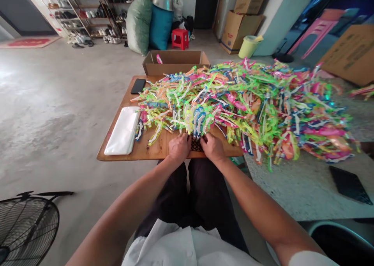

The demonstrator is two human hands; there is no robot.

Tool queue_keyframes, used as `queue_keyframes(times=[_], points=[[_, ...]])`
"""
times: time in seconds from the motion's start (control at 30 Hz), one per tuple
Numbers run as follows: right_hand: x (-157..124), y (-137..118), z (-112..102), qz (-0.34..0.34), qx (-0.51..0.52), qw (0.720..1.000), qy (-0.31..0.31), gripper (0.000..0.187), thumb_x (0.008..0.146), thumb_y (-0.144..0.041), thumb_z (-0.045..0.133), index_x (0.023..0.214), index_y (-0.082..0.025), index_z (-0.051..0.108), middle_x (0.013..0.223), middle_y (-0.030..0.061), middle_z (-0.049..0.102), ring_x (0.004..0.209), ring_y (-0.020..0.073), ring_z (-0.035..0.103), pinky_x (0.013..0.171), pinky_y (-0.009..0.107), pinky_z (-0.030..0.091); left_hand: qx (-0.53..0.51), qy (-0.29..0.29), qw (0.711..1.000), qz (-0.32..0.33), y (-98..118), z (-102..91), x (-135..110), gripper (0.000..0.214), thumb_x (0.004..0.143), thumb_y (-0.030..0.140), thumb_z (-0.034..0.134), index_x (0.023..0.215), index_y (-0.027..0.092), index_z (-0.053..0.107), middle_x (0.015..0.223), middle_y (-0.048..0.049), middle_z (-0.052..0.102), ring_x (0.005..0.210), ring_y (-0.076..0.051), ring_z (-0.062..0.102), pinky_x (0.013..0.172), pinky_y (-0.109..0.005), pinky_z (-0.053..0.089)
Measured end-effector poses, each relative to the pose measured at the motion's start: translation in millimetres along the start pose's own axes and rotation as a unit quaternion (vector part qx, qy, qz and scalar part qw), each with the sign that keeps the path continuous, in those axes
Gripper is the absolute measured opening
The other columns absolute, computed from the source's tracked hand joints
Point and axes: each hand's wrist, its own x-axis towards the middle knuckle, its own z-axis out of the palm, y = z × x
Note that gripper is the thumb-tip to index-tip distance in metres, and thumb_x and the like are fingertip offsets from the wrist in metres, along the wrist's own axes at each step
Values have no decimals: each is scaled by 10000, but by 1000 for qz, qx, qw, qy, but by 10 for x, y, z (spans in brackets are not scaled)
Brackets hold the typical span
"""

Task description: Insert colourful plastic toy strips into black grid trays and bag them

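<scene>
A fanned bunch of colourful plastic pieces with white strips [199, 117] stands at the near edge of the wooden board [157, 147]. My left hand [179, 147] is closed at the bunch's lower left end, fingers curled. On the other side, my right hand [213, 147] pinches at its lower right end. Between both hands lies a black latticed thing [197, 145], partly covered by the bunch and my fingers. Behind spreads a large heap of similar pieces [251, 90] in green, yellow, pink, blue and orange. Their exact kind is too small to tell.
A stack of clear plastic bags [122, 131] and a black phone [138, 86] lie on the board's left. An open cardboard box [175, 68] stands behind. Right is a stone surface [280, 192] with a dark tablet [350, 185]. A fan [27, 227] stands lower left.
</scene>
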Motion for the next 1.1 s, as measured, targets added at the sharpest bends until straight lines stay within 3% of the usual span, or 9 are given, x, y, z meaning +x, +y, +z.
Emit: queue_keyframes(times=[0.17, 0.33, 0.7, 0.9, 1.0, 1.1], points=[[11, -28, -23, 11, -8, 1000, -13, 203, 995, -343, 548, 1011, -196, 687, 947, 98, 774, 872, 244, 723, 776, 305, 482, 16, -12, 1000, -8, 22, -26, 3, 335, 1052, 434, 439, 1020, 192, 668, 998, -126, 756, 888, -240, 714, 705, -306, 432], [42, 3, -69, -22, -4, 999, -25, 212, 1006, -348, 543, 1048, -191, 679, 959, 99, 775, 897, 250, 726, 792, 305, 478, 3, 7, 1000, 9, -19, -72, 35, 312, 1057, 432, 443, 1022, 222, 671, 1022, -87, 765, 903, -213, 705, 698, -281, 415], [57, -12, -57, -4, 6, 1000, -28, 219, 1015, -363, 551, 1086, -206, 686, 999, 88, 783, 900, 223, 730, 781, 271, 474, 18, 19, 999, 21, -6, 3, 55, 324, 1063, 393, 432, 1027, 194, 685, 993, -111, 766, 895, -222, 713, 725, -283, 426], [22, 51, -205, -8, 66, 997, -44, 148, 973, -288, 612, 1009, -215, 735, 969, 61, 790, 886, 202, 729, 746, 248, 478, -11, 2, 1000, 9, 8, -74, -41, 305, 1037, 444, 501, 974, 216, 694, 949, -97, 781, 853, -214, 730, 708, -271, 439], [54, 201, -350, 9, 86, 994, -65, 170, 958, -260, 588, 957, -227, 755, 883, 18, 783, 787, 180, 706, 692, 240, 468, -72, -5, 997, 12, -22, -91, -148, 255, 1014, 419, 559, 1046, 217, 712, 935, -79, 791, 842, -206, 736, 717, -265, 455], [181, 409, -608, 65, 35, 997, -16, 225, 979, -273, 544, 1043, -221, 753, 911, 31, 781, 802, 192, 700, 720, 258, 474, -151, 22, 988, 32, -198, -129, -227, 245, 989, 383, 596, 1118, 221, 727, 919, -46, 794, 789, -172, 724, 734, -253, 475]])
